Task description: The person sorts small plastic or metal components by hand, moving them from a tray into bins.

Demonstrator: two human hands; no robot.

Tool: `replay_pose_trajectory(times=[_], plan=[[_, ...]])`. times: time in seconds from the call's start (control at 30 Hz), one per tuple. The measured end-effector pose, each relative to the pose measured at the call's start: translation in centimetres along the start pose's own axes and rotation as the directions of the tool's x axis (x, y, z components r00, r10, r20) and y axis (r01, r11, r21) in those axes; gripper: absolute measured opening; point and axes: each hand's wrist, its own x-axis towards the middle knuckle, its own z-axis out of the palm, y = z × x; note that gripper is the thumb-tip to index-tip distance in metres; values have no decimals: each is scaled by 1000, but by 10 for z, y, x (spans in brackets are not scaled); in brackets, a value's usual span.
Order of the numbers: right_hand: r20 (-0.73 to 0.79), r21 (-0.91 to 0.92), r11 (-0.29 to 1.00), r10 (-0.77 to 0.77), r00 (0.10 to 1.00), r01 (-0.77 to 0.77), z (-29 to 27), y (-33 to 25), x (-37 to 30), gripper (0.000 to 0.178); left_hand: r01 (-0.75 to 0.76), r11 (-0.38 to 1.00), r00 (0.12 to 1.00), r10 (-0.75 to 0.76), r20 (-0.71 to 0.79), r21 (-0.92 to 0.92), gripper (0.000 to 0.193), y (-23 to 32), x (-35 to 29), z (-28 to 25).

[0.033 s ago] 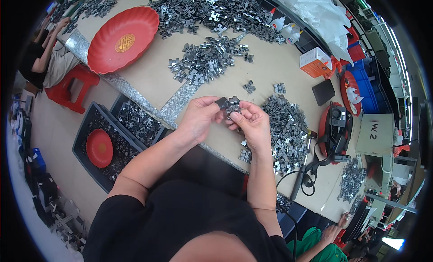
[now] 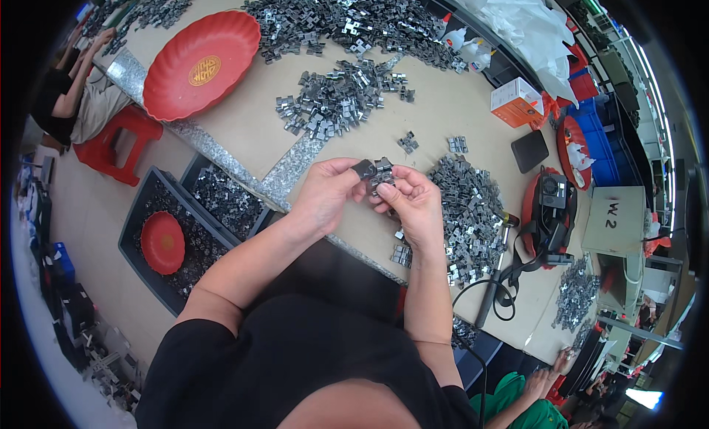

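Observation:
Above the table's near edge, my two hands meet at chest height. Between the thumb and fingers of my left hand point(image 2: 325, 195) is a small dark flat piece point(image 2: 362, 168). My right hand point(image 2: 417, 207) pinches a small grey metal clip point(image 2: 382, 170), which touches or nearly touches the dark piece. Whether the two are joined I cannot tell. Just right of my right hand lies a heap of similar metal clips point(image 2: 469, 215). Beyond my hands are two loose bits, one clip cluster point(image 2: 408, 141) and another cluster point(image 2: 458, 144).
More clips are heaped at mid-table point(image 2: 332, 100) and along the back point(image 2: 347, 22). A red scalloped tray point(image 2: 166, 82) lies far left. Grey bins point(image 2: 159, 181) of parts stand below left. At right are a black-handled tool point(image 2: 487, 300), a cable and an orange-white box point(image 2: 511, 104). Co-workers sit at both sides.

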Motion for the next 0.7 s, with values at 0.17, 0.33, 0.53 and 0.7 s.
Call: replay_pose_trajectory(times=[0.17, 0.33, 0.53, 0.7], plan=[[-12, 103, 995, 5, 1000, -3, -4, 3, 1, 21, -81, 994, 995, 77, 59, 70, 13, -1, -2, 0], [-14, 138, 990, 33, 999, -31, -5, -2, 1, 18, -177, 956, 983, 159, 91, 235, 11, 4, -6, 9], [37, 63, 996, 66, 997, -68, -9, -11, -1, 15, -143, 950, 977, 92, 190, 277, 20, 7, -3, 4], [-50, -202, 979, -19, 999, 8, -6, -5, -5, 14, -131, 936, 963, 43, 264, 327, 22, 8, -3, -1]])
